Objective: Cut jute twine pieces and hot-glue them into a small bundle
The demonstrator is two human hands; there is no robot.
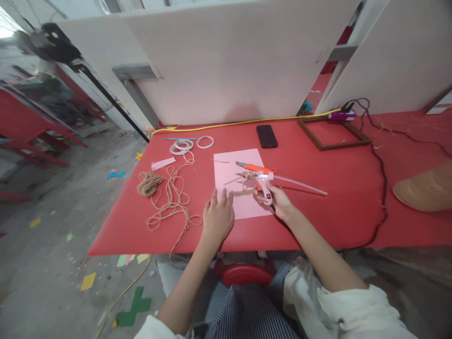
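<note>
Over the pink sheet [247, 209], the right hand [277, 202] wraps its fingers round a glue gun [265, 184], likely for control; the left hand [219, 214], fingers slightly spread, rests at the left end of a brown strip [243, 193] on that sheet, perhaps to steady it.

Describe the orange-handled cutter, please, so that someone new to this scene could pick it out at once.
On the red-covered table, find the pink rectangular paper sheet. The orange-handled cutter lies across its far part, just beyond the pale pink plastic glue gun in the right hand. Its straight orange handle and narrow dark blade set it apart from that bulkier gun.
</note>
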